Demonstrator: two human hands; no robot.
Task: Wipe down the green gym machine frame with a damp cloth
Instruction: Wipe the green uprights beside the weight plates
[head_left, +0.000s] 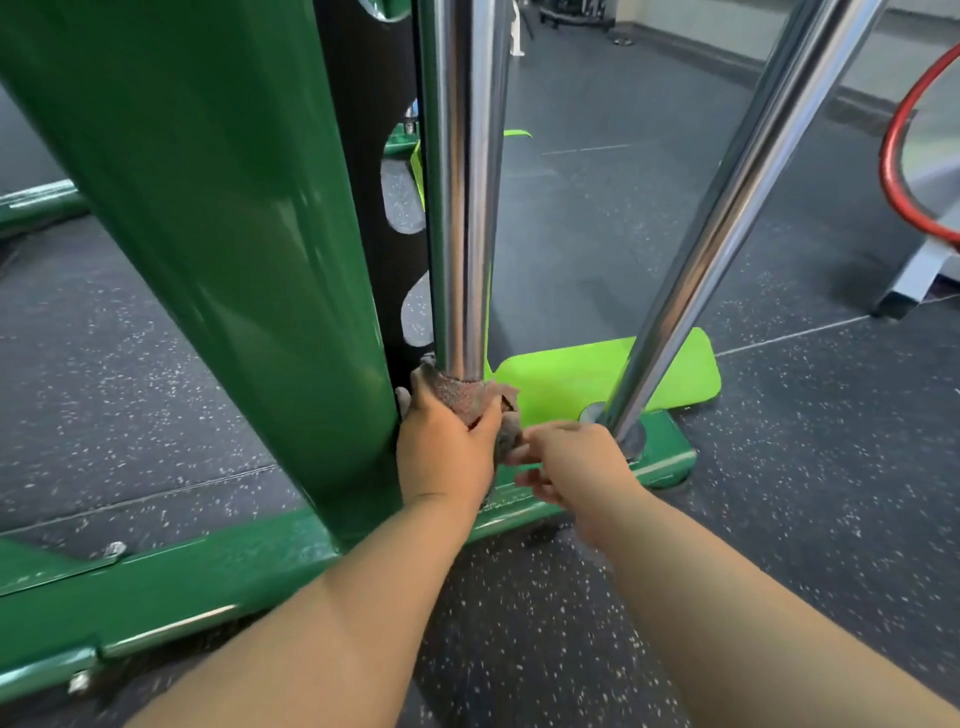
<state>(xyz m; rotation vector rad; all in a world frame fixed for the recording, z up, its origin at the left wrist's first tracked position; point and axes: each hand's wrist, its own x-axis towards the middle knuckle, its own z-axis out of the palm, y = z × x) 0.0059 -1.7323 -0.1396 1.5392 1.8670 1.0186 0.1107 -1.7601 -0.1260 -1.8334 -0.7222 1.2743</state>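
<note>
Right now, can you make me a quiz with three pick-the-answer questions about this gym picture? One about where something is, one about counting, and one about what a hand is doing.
1. Where is the cloth?
A) wrapped around the bottom of the upright chrome pole
B) lying flat on the floor
C) hanging on the red hoop

2. How many shiny chrome poles can you see?
A) one
B) two
C) four

3. What is the left hand doing?
A) lying flat on the floor
B) gripping the cloth
C) pointing up in the air

Answers:
1 A: the cloth circles the pole's base, right beside the green frame.
2 B: there is the upright one and the slanted chrome pole.
3 B: its fingers and thumb curl round the cloth on the pole.
</note>
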